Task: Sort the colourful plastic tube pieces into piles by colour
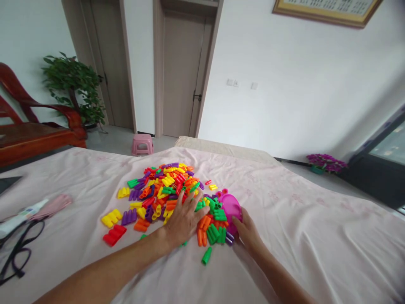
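Observation:
A heap of plastic bullet-shaped building blocks (pixel 167 181) in red, yellow, green, orange and purple lies on the cloth in front of me. My left hand (pixel 186 215) rests on the near right side of the heap, fingers spread over the blocks. To its right, my right hand (pixel 248 232) grips the edge of a magenta round plastic piece (pixel 231 207), thumb on its face. Green blocks (pixel 218 215) and orange blocks (pixel 202 231) crowd between the two hands. One single green block (pixel 206 256) lies nearer to me.
The pale pink cloth (pixel 300 236) covers the surface. Black-framed glasses (pixel 23 249), a white tube (pixel 22 217) and a pink cloth item (pixel 53 206) lie at the left. Beyond stand a pink stool (pixel 142 144), a wooden chair (pixel 41 126) and a potted plant (pixel 72 84).

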`<state>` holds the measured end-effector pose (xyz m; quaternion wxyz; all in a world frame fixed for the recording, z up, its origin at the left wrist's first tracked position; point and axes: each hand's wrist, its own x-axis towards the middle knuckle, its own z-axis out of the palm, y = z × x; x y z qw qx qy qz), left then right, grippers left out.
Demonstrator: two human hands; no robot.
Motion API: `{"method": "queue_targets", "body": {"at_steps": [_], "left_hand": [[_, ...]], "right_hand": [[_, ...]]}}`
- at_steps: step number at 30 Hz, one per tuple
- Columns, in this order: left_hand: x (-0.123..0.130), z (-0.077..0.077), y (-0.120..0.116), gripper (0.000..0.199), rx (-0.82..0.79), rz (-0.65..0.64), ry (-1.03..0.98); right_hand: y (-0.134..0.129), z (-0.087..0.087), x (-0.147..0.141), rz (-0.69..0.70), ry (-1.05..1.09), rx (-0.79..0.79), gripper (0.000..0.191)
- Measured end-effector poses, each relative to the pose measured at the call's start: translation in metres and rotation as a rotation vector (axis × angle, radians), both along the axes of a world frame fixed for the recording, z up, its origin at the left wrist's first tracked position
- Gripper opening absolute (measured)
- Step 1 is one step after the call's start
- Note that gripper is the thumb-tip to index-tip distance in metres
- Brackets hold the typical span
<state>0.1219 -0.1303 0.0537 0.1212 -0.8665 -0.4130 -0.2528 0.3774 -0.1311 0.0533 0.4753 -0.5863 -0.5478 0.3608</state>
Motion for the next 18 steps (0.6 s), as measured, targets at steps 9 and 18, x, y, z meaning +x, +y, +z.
{"method": "queue_targets", "body": {"at_steps": [9, 18], "left_hand": [[-0.040, 0.030, 0.053, 0.038, -0.027, 0.403, -0.133], [-0.136, 0.024, 0.092, 0.080, -0.550, 0.703, -0.344]], "right_hand": [[0.033, 0.017, -0.063, 0.115, -0.063, 0.119, 0.037], [0.126, 0.026, -0.060, 0.041, -0.118, 0.112, 0.043]]}}
